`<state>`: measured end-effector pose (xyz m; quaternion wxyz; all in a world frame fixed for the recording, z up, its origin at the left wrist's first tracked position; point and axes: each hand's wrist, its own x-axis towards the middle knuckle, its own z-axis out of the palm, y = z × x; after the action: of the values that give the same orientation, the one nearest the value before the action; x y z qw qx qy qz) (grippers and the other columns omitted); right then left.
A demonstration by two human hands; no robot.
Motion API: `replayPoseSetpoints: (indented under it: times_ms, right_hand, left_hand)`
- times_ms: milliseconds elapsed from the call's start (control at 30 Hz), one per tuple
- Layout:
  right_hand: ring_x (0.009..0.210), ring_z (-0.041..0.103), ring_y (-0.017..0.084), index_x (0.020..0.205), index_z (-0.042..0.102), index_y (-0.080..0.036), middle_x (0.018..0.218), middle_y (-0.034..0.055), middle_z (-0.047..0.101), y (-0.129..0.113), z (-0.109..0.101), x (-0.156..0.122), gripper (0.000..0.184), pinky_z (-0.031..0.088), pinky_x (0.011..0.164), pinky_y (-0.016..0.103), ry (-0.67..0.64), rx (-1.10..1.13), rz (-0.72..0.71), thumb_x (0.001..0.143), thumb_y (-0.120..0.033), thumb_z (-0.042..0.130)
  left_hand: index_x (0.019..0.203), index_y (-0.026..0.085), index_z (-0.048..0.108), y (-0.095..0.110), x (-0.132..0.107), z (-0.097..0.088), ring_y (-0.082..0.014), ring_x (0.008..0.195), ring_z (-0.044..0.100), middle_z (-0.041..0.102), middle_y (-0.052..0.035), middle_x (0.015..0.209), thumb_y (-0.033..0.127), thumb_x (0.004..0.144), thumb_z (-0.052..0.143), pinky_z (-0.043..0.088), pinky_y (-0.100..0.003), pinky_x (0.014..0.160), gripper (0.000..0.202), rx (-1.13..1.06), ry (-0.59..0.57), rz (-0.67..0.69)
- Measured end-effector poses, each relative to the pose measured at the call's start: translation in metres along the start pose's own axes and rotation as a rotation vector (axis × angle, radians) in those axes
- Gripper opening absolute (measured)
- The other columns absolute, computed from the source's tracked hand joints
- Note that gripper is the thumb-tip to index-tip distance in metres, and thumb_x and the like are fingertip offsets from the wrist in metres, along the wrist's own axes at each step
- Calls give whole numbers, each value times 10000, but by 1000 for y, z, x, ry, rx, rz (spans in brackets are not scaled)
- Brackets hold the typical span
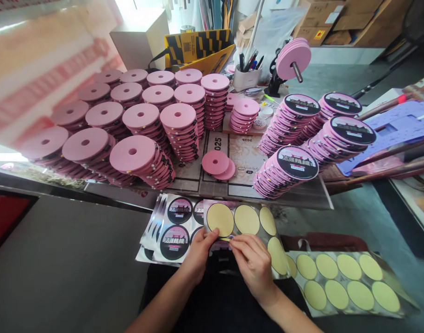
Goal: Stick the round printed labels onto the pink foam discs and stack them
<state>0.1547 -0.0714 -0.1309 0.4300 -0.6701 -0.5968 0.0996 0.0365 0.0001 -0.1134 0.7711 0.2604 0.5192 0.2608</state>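
My left hand [200, 252] grips the lower edge of a silvery sticker sheet [272, 217], its thumb over a yellowish circle. The sheet shows several pale yellow circles outlined in dark. Close beside it, my right hand [252, 259] is closed in a pinch on a round sticker [225, 239], of which a thin yellowish edge shows between the hands. Fingers hide most of that sticker. To the left on my lap lies a fanned pile of sticker sheets [174, 243] with round black-and-pink prints.
Pink round spools [134, 152] stand in several tall stacks on the table. Stacks with black labels [297, 162] stand at the right, and two loose spools [215, 163] lie between. A pen holder [246, 78] is behind. Sheets with yellow circles [344, 282] lie at my right.
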Motion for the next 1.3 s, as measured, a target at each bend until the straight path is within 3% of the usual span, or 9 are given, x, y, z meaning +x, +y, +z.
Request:
replayPoseSetpoints:
  times_ms: [167,400,533,667,767,833,1000,1167,1300]
  right_hand:
    - [708,582,184,776,619,-163,725,74,632,-6,-12,1,164,484,644,334,39,-1,-147,777,-24,531]
    - [642,574,159,788,599,-157,686,57,620,-29,-62,9,186,488,592,294,-83,140,-213,756,10,521]
    - [694,586,161,821,600,-172,727,50,618,-39,-91,23,221,497,631,279,-17,229,-184,729,23,548]
    - [689,599,137,789,600,-215,721,7,625,-34,-102,41,193,493,622,218,8,341,18,740,-29,581]
    - [674,611,126,721,625,-228,713,-8,641,-26,-94,53,120,495,622,176,16,392,186,724,-108,636]
    - [663,617,125,706,645,-231,700,-10,648,-23,-87,59,79,499,625,166,44,451,271,703,-155,665]
    - [604,611,123,667,670,-229,650,-5,656,-20,-79,65,53,495,572,153,49,549,374,647,-199,710]
    - [604,600,137,659,676,-213,647,10,655,-12,-74,69,71,493,565,189,62,641,482,620,-221,735]
    - [588,571,127,683,680,-200,652,9,646,-9,-68,84,147,469,554,208,80,768,599,585,-262,769]
  left_hand:
    - [909,132,623,6,-3,3,-190,814,641,703,-67,850,308,697,664,466,-273,774,280,22,-18,6]
    - [949,128,586,14,2,9,-201,644,657,705,-88,769,247,703,643,505,-275,578,279,181,4,-90]
    - [1099,148,476,31,7,-10,-220,641,662,696,-90,802,246,747,575,503,-293,538,379,393,10,-33]
    - [1178,155,429,57,10,-44,-307,888,633,668,-125,948,180,720,570,486,-409,726,480,1088,240,200]
    - [1213,147,429,73,17,-38,-332,1134,483,545,-169,1203,195,726,572,370,-448,922,509,1443,398,616]
    - [1223,114,427,85,32,-15,-296,1174,443,509,-177,1246,255,769,546,333,-396,970,490,1401,375,772]
    - [1036,85,554,119,91,38,-321,1019,550,615,-206,1032,367,769,558,399,-403,837,388,1192,440,635]
    - [850,131,575,122,115,39,-248,814,597,640,-103,827,217,655,667,423,-340,719,232,1013,412,612]
    - [1038,118,514,115,97,37,-201,802,587,627,-83,882,216,662,652,434,-304,710,413,815,359,652]
